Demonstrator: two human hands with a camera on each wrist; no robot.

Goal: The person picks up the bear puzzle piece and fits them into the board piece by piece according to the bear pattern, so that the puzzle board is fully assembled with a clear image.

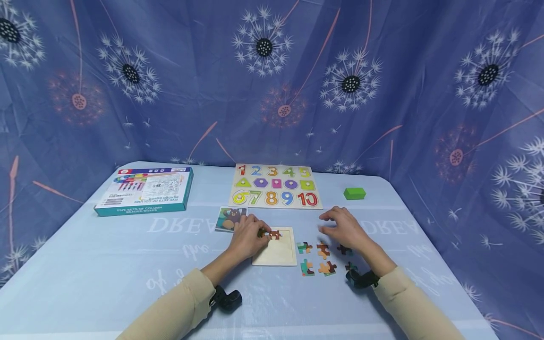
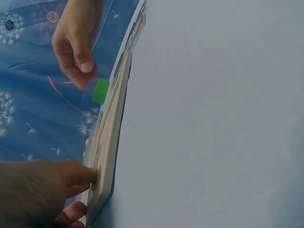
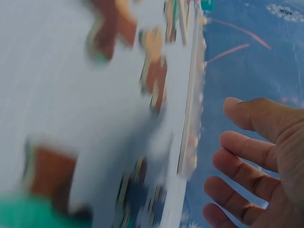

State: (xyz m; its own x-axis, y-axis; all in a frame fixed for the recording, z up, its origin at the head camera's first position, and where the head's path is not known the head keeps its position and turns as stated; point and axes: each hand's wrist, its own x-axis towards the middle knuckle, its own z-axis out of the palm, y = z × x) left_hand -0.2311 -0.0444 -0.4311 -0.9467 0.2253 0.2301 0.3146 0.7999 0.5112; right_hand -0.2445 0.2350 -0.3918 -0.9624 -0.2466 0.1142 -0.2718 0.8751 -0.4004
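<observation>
A pale blue tabletop (image 1: 106, 264) printed with faint lettering stretches back to a dandelion-patterned blue curtain (image 1: 191, 71). Nearest the person, six visible loose puzzle pieces (image 1: 323, 249) lie spread out and apart from one another to the right of a shallow wooden tray (image 1: 274, 256), probably so each can be seen and picked up singly. The tray sits squarely between the forearms, likely for either hand's reach. In its far left part lie a dark piece (image 1: 261, 233) and, just beside it, a brown piece (image 1: 275, 234).

The left hand (image 1: 248, 238) comes in low over the tray's left edge, finger and thumb bent down at these two pieces, perhaps to steady them; whether its grip pinches or merely presses, the pictures cannot tell. The right hand (image 1: 346, 229) hovers above the tabletop beyond the loose pieces, fingers loosely bent and thumb apart, its grip released and holding nothing.

Just past the left hand rests a bear picture card (image 1: 224, 220), placed perhaps to keep its image in sight. At the far side are a teal-edged box (image 1: 144, 191) on the left, a green block (image 1: 354, 193) on the right and a number board (image 1: 272, 177) between them, seemingly set back to leave working room.
</observation>
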